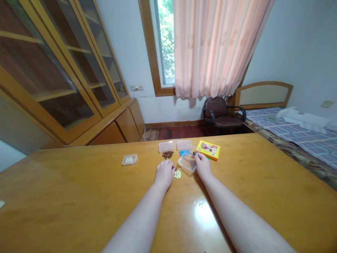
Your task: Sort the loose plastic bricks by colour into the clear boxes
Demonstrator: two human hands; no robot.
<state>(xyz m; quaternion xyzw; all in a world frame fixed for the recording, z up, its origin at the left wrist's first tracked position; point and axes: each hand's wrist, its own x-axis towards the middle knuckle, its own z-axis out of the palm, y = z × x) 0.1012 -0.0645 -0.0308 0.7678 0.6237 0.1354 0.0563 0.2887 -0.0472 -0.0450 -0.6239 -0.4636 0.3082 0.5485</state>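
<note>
My right hand (202, 165) grips the edge of a clear plastic box (187, 163), which is tilted above the table. Just left of that box lie pale yellow pieces (178, 174). Beside them my left hand (165, 173) rests low over the table with its fingers curled; what its fingertips hold, if anything, is too small to tell. Brown pieces (167, 154) form a pile beyond my left hand. Blue pieces (184, 152) lie behind the clear box, partly hidden by it. A bit of green shows beside my right hand.
Two clear containers (165, 147) (184, 144) stand behind the piles on the wooden table (92, 196). A yellow box (209, 150) lies at the right, and another clear container (129, 160) at the left. Beyond the table is a brown chair (223, 112).
</note>
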